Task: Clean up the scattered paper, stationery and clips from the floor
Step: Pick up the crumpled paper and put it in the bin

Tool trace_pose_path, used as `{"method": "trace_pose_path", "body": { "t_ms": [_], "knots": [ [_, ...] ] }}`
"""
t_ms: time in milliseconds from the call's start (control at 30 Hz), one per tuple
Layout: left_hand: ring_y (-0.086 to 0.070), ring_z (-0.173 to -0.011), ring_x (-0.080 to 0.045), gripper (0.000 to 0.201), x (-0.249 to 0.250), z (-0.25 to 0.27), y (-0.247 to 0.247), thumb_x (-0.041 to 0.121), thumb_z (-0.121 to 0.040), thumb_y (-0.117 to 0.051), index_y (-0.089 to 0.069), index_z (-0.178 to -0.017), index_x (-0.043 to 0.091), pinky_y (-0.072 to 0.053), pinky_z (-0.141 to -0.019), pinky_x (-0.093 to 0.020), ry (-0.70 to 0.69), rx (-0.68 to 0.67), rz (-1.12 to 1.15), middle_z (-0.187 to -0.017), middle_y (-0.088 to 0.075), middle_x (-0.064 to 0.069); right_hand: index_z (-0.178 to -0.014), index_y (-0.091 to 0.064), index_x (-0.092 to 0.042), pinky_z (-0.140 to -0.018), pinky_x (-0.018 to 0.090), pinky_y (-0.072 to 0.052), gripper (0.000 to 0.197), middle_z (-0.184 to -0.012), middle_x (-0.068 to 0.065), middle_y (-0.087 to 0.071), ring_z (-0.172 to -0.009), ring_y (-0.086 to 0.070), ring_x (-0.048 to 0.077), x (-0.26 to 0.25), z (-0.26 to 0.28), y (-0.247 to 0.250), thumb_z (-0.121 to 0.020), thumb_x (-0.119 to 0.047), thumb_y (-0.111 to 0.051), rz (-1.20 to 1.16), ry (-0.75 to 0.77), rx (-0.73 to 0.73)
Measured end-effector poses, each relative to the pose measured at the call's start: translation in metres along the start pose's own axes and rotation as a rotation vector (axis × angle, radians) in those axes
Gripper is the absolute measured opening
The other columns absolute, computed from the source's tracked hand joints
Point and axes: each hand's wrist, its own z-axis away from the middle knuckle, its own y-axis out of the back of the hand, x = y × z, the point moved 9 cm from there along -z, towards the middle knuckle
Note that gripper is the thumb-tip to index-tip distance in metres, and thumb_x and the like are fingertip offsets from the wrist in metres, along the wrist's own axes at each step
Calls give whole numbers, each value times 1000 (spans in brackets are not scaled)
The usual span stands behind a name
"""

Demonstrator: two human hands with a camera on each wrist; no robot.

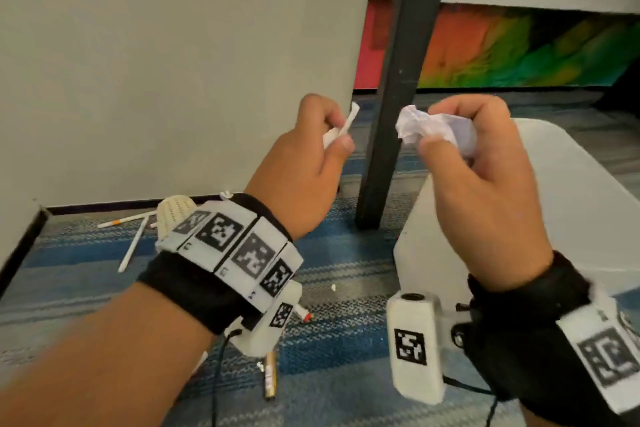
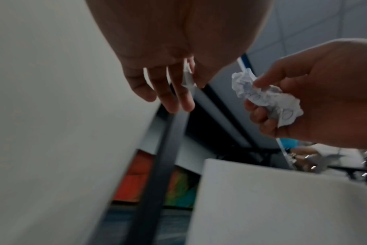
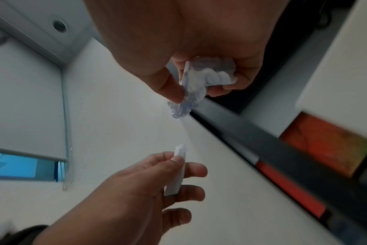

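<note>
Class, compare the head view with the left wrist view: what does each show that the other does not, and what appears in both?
Only the head view shows the floor litter: white pens on the striped carpet and both wrist cameras. Only the left wrist view shows ink marks on the crumpled paper and the ceiling. Both show the left hand pinching a small paper strip, the right hand gripping the crumpled paper, and the dark table leg.

Pens [image 1: 133,236] on carpet [image 1: 346,274], left of table leg [image 1: 391,114].
</note>
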Motion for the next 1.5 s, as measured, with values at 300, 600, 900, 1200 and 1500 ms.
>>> {"method": "trace_pose_path", "body": {
  "t_ms": [300,600,900,1200,1500],
  "knots": [
    [-36,-105,-18,13,99,-7,-108,30,-91,-51,-58,-103,32,-27,-90,-34,-89,-72,-104,-105,-49,8,-111,-47,-38,-87,49,-45,24,-103,0,-61,-96,-57,26,42,24,120,-87,-39,-48,449,-120,264],
    [-23,-126,-15,32,76,-2,-138,31,-95,-42,-45,-127,36,-19,-101,-35,-16,-175,-108,-136,-44,14,-131,-44,-30,-101,50,-20,44,-134,10,-43,-131,-26,29,82,36,120,-89,-39,-53,695,-345,195],
    [-43,-94,-20,21,-9,18,-60,32,-89,-45,-56,-106,28,-37,-83,-36,25,-22,-215,-98,-57,4,-102,-57,-24,-78,22,-32,20,-92,-11,-52,-90,-44,5,-31,26,10,-86,-13,-54,219,276,87],
    [-56,-101,-25,24,-214,88,-5,30,-88,-46,-52,-111,26,-43,-88,-38,576,-395,-633,-105,-63,-1,-114,-57,-20,-88,31,-42,27,-101,1,-51,-96,-53,20,124,57,-241,-88,-15,-50,365,-106,-769],
    [-39,-122,-28,32,-308,57,16,33,-89,-46,-47,-120,25,-30,-99,-42,550,-426,-869,-128,-49,-4,-137,-39,-18,-95,45,-46,56,-134,13,-42,-117,-51,37,184,35,-388,-84,-6,-54,639,9,-1116]
  ]
}}
